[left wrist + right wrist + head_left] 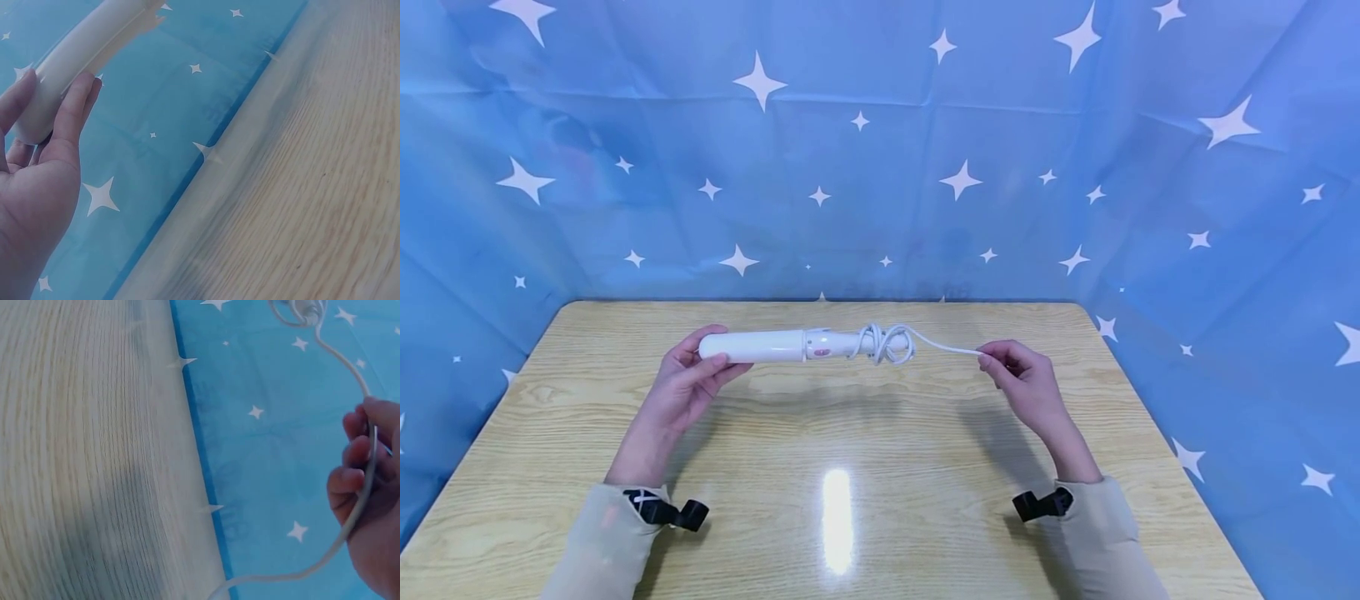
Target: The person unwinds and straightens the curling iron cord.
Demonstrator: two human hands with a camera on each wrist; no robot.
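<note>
A white curling iron [763, 346] with a thick barrel and a small pink button is held level above the table. My left hand [688, 387] grips the barrel's rounded end between thumb and fingers; the left wrist view shows the barrel [81, 56] slanting up from that hand [44, 181]. White cord [887, 343] is looped several times around the handle at the other end. From these loops the cord runs right to my right hand [1028, 387], which pinches it. In the right wrist view, the cord [300, 573] passes across the curled fingers and trails toward the lower left.
A light wood-grain table [760, 500] lies beneath both hands, with a bright light reflection near its front middle. Blue cloth with white stars [880, 217] hangs behind the table and along its sides. Dark camera mounts are strapped to both wrists.
</note>
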